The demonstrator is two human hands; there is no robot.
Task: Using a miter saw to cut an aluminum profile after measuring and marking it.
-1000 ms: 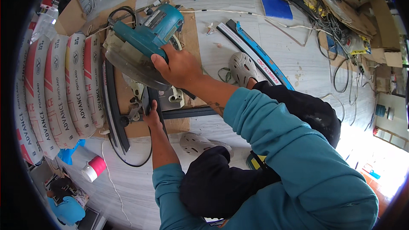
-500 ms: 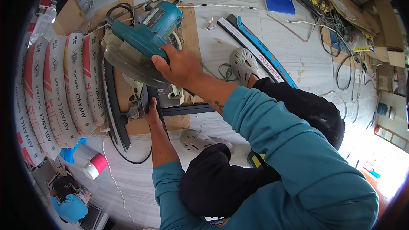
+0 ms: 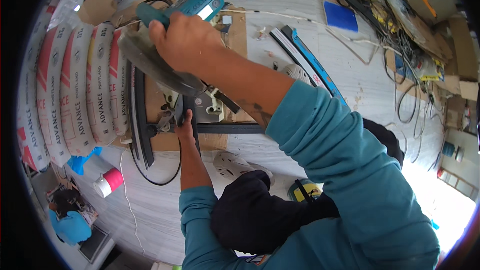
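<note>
My right hand (image 3: 187, 40) is wrapped round the handle of a teal chop saw (image 3: 202, 4), whose head is tilted up. Its curved, dusty blade guard (image 3: 157, 65) stands above the metal base (image 3: 206, 107). My left hand (image 3: 185, 127) grips a dark metal profile (image 3: 183, 112) lying on the base, close to the saw's clamp (image 3: 162, 121). The fingers on the far side of that profile are partly hidden. Another long dark bar (image 3: 230, 128) runs rightward in front of the base.
Stacked cement bags (image 3: 75, 90) stand close on the left, beside more dark profiles (image 3: 141, 135). A blue and white wrapped strip (image 3: 315, 65) lies to the right. Cables (image 3: 410, 90) and cardboard (image 3: 457, 45) clutter the right side. A person in blue (image 3: 72, 227) is at far lower left.
The saw head has risen and tilted away from me, with my right hand moving up and left on its handle. My left hand stays at the profile. The view has shifted slightly.
</note>
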